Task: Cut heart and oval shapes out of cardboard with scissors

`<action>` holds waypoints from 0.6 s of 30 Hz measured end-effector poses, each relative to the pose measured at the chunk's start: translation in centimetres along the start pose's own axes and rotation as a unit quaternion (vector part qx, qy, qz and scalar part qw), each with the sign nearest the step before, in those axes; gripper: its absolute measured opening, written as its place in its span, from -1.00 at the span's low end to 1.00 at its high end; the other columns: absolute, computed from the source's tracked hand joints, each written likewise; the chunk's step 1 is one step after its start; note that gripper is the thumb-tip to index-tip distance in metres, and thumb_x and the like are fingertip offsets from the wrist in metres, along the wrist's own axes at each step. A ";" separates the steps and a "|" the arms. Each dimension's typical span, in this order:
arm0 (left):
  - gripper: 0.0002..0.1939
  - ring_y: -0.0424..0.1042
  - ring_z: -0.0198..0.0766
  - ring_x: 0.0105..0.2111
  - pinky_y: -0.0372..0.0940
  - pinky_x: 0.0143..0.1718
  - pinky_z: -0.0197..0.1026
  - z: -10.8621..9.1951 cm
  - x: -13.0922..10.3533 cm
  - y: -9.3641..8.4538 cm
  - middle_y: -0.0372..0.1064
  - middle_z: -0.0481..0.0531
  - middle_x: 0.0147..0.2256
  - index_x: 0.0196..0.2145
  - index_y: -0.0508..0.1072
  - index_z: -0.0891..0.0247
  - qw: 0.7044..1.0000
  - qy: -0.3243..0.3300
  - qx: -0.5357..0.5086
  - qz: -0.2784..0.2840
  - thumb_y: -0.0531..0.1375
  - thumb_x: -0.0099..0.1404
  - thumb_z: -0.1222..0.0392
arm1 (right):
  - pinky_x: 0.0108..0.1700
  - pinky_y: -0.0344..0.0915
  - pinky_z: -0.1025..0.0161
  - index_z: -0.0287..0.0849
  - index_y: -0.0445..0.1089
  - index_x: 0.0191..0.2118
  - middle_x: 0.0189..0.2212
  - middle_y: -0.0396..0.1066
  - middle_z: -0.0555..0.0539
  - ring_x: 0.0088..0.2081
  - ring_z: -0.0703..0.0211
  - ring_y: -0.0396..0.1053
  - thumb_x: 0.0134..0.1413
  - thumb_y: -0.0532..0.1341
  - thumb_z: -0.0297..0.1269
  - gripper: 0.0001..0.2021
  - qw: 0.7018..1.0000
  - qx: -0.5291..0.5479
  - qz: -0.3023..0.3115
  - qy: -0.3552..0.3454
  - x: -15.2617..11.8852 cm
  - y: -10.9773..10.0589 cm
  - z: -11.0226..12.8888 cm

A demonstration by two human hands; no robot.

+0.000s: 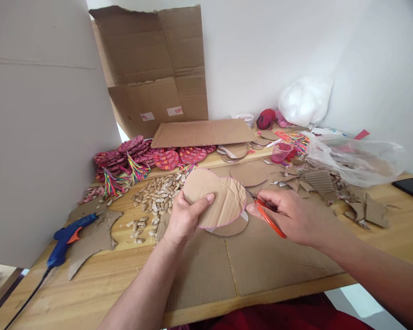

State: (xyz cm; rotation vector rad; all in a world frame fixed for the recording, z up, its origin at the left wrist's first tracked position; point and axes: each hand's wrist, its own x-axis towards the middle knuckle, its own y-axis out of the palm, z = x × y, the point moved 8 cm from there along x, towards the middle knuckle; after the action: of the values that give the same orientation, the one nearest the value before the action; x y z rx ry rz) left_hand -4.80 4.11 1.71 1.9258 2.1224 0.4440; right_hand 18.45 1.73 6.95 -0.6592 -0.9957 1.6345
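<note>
My left hand point(189, 213) grips a rounded, two-lobed cardboard cutout point(211, 185) by its left side, thumb on top and the other fingers hidden beneath. Purple pen marking runs along parts of its edge. In my right hand point(285, 213) is a pair of scissors point(270, 220) with orange handles. The scissor blades meet the cutout's right edge; how far apart they are is hard to make out. Below the held cutout, another rounded cardboard piece point(232, 227) lies on a large cardboard sheet point(261, 263) covering the table's front.
Peanut shells point(158, 192) spread left of centre. A blue glue gun point(67, 238) rests at far left. Decorated red pieces with tassels point(124, 158) pile up behind. Cardboard scraps point(325, 183), a plastic bag point(358, 158) and a phone point(411, 189) lie to the right.
</note>
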 end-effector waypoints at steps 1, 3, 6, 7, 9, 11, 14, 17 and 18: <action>-0.34 0.54 -0.19 -0.22 0.42 -0.18 -0.22 0.0 0.0 0.0 0.57 0.08 -0.17 0.00 0.50 0.30 1.000 0.000 -0.001 0.002 0.53 -0.08 0.19 | -0.48 -0.09 0.26 -0.11 0.23 -0.52 -0.60 0.31 0.03 -0.52 0.22 0.19 0.17 0.15 0.19 -0.53 1.000 0.001 0.001 -0.001 0.0 0.0 -0.1; -0.34 0.54 -0.19 -0.23 0.42 -0.18 -0.22 0.0 -0.1 0.0 0.57 0.08 -0.17 0.00 0.50 0.29 1.000 0.000 -0.001 0.003 0.53 -0.08 0.19 | -0.48 -0.09 0.26 -0.11 0.22 -0.52 -0.60 0.30 0.04 -0.52 0.22 0.19 0.16 0.16 0.20 -0.53 1.000 0.006 0.004 -0.003 0.0 0.1 -0.2; -0.34 0.54 -0.17 -0.22 0.42 -0.18 -0.22 -0.1 0.0 0.0 0.58 0.07 -0.18 -0.01 0.50 0.29 1.000 0.000 0.008 0.000 0.53 -0.09 0.17 | -0.49 -0.10 0.26 -0.10 0.23 -0.52 -0.61 0.30 0.04 -0.53 0.21 0.19 0.15 0.16 0.21 -0.52 1.000 0.012 0.008 -0.002 0.0 0.1 -0.4; -0.33 0.54 -0.17 -0.22 0.42 -0.17 -0.22 -0.1 0.0 0.1 0.58 0.07 -0.18 0.00 0.51 0.28 1.000 0.001 0.009 0.000 0.53 -0.10 0.16 | -0.49 -0.10 0.26 -0.10 0.23 -0.52 -0.61 0.30 0.04 -0.53 0.21 0.19 0.15 0.16 0.21 -0.52 1.000 0.011 0.007 -0.002 0.0 0.1 -0.4; -0.33 0.55 -0.18 -0.22 0.42 -0.16 -0.22 -0.2 0.0 0.1 0.58 0.07 -0.18 0.00 0.51 0.28 1.000 0.003 0.008 0.000 0.53 -0.10 0.16 | -0.49 -0.10 0.26 -0.10 0.23 -0.52 -0.61 0.31 0.04 -0.53 0.21 0.20 0.16 0.15 0.21 -0.52 1.000 0.006 0.007 -0.005 -0.1 0.1 -0.3; -0.31 0.55 -0.17 -0.22 0.43 -0.15 -0.20 -0.2 0.0 0.1 0.59 0.08 -0.17 0.00 0.51 0.28 1.000 0.002 0.006 0.000 0.54 -0.11 0.15 | -0.49 -0.10 0.26 -0.10 0.23 -0.52 -0.61 0.31 0.04 -0.54 0.22 0.20 0.16 0.15 0.20 -0.53 1.000 0.004 0.006 -0.007 -0.1 0.0 -0.2; -0.29 0.56 -0.13 -0.20 0.43 -0.14 -0.17 -0.1 0.0 0.0 0.59 0.09 -0.16 0.01 0.51 0.28 1.000 -0.002 0.011 -0.005 0.54 -0.13 0.13 | -0.50 -0.11 0.26 -0.10 0.24 -0.52 -0.62 0.30 0.04 -0.55 0.22 0.19 0.17 0.15 0.20 -0.53 1.000 0.000 0.005 -0.006 -0.2 0.0 -0.2; -0.28 0.57 -0.12 -0.20 0.44 -0.14 -0.17 -0.1 0.0 -0.1 0.59 0.10 -0.16 0.01 0.51 0.27 1.000 -0.002 0.011 -0.008 0.54 -0.14 0.12 | -0.50 -0.10 0.26 -0.09 0.24 -0.52 -0.63 0.29 0.05 -0.56 0.22 0.18 0.17 0.15 0.22 -0.52 1.000 -0.007 0.004 -0.005 -0.3 0.0 -0.1; -0.28 0.57 -0.12 -0.20 0.44 -0.14 -0.17 -0.1 0.0 -0.1 0.59 0.10 -0.16 0.01 0.51 0.27 1.000 -0.002 0.009 -0.007 0.54 -0.14 0.12 | -0.50 -0.10 0.26 -0.09 0.24 -0.51 -0.62 0.30 0.04 -0.56 0.22 0.18 0.17 0.15 0.22 -0.52 1.000 -0.010 0.002 -0.005 -0.3 -0.1 0.0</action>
State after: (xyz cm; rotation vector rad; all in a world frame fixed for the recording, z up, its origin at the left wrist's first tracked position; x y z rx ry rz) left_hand -4.90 4.08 1.80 1.9183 2.1438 0.4189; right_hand 18.61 1.43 6.99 -0.6669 -1.0205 1.6346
